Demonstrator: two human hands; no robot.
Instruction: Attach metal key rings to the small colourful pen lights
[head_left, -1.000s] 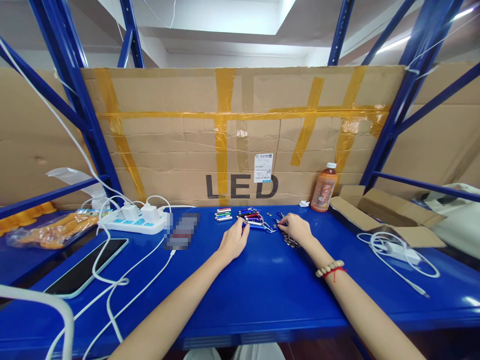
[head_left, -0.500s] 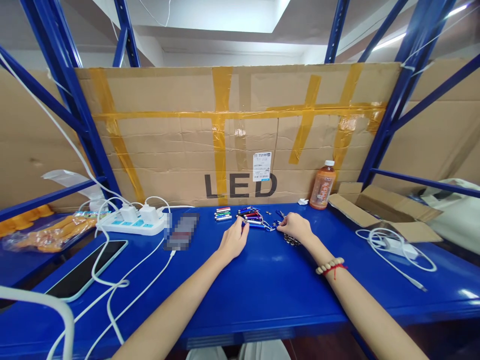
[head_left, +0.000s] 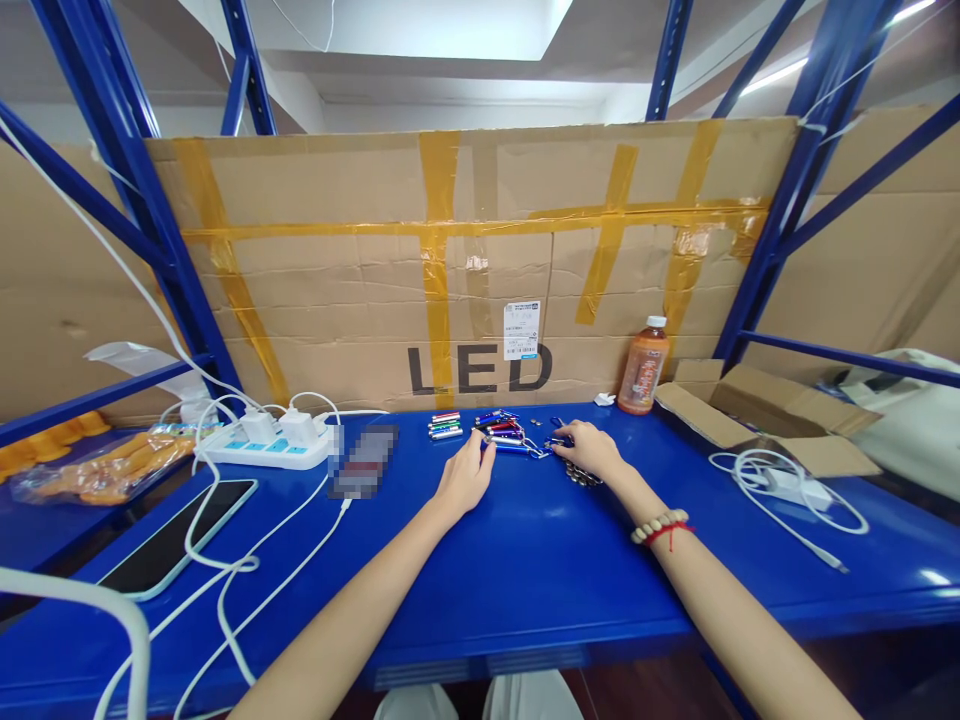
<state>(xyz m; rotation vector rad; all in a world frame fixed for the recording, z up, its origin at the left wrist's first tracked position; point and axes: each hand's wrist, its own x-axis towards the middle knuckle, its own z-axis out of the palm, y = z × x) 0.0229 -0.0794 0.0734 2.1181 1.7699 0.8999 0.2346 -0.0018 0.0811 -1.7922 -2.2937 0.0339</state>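
My left hand has its thumb and fingers pinched at the near-left end of a shiny blue metal tube with a silvery loop or clip at its far end. Behind that tube lies a pile of small blue, red and purple metal tubes, some with clips. My right hand is bent with fingertips together, close to the tube's clip end. Under its palm sits a heap of small dark metal pieces, partly hidden. What the right fingertips hold is too small to make out.
A short row of coloured tubes lies left of the pile. Leftward are a power strip, a phone and white cables. On the right stand a drink bottle, an open cardboard box and a coiled cable.
Both hands stay nearly in place over the tubes. The right fingers shift slightly by the small metal pieces. The view itself moves a little.
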